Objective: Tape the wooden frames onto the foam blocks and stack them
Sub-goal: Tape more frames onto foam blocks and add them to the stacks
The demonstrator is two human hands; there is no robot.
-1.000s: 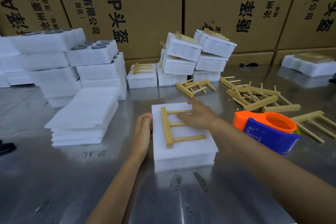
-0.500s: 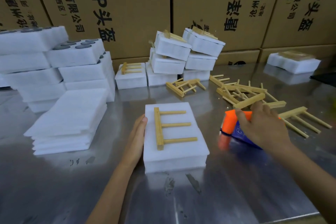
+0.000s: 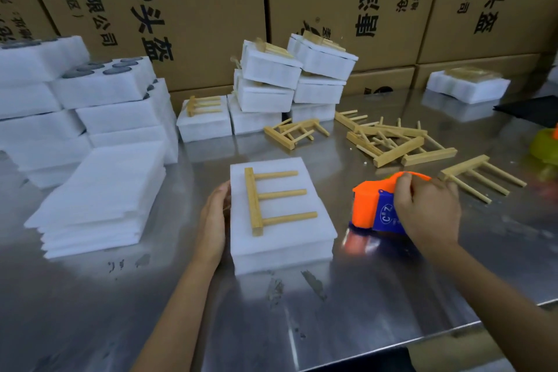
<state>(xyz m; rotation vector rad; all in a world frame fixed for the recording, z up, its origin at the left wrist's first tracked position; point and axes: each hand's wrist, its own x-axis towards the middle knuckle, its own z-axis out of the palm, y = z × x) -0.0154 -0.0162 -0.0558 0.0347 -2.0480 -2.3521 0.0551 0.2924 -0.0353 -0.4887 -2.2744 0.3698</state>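
A white foam block (image 3: 283, 239) lies in the middle of the steel table with a wooden frame (image 3: 265, 199) flat on top, its three pegs pointing right. My left hand (image 3: 214, 220) rests with straight fingers against the block's left side. My right hand (image 3: 427, 210) grips the orange and blue tape dispenser (image 3: 373, 208) just right of the block, lifted slightly off the table. Taped blocks (image 3: 296, 79) are stacked at the back centre.
Loose wooden frames (image 3: 389, 142) lie scattered at the back right. Bare foam blocks (image 3: 78, 106) and thin foam sheets (image 3: 99, 202) are piled on the left. Another block with a frame (image 3: 206, 121) sits behind. Cardboard boxes (image 3: 187, 3) wall the back. The table edge (image 3: 453, 329) runs at bottom right.
My right hand left the wooden frame, reached right, and took hold of the tape dispenser, drawing it toward the block. My left hand stayed against the block's left side.
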